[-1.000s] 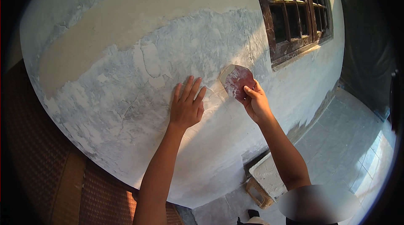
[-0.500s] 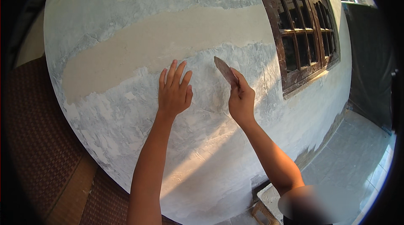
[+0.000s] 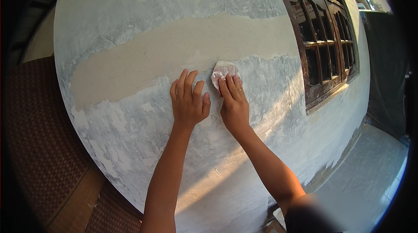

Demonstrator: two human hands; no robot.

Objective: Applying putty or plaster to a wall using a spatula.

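Observation:
In front of me rises a wall [image 3: 130, 133] coated in patchy white and grey putty, with a smooth beige band [image 3: 143, 54] across it. My right hand [image 3: 235, 109] presses a thin, flat reddish piece [image 3: 223, 72] caked with white residue against the wall, at the band's lower edge. Its fingers lie over the face of the piece; the thumb is hidden. Just left of it, my left hand [image 3: 189, 100] has its fingers spread and slightly bent near the same edge. Nothing shows in that hand, and the fingertips seem to rest on the wall.
A dark brown wooden window [image 3: 320, 45] with glass panes is set in the wall at the right. Woven brown matting [image 3: 48, 141] lies along the left. At lower right are a grey tiled floor [image 3: 361, 159] and part of a pale container [image 3: 278, 217]. A dark sheet [image 3: 385, 67] hangs at far right.
The flat piece was held edge-on, off to the right; now its face is turned flat to the wall, closer to my left hand. My left fingers have bent more. The view has shifted slightly.

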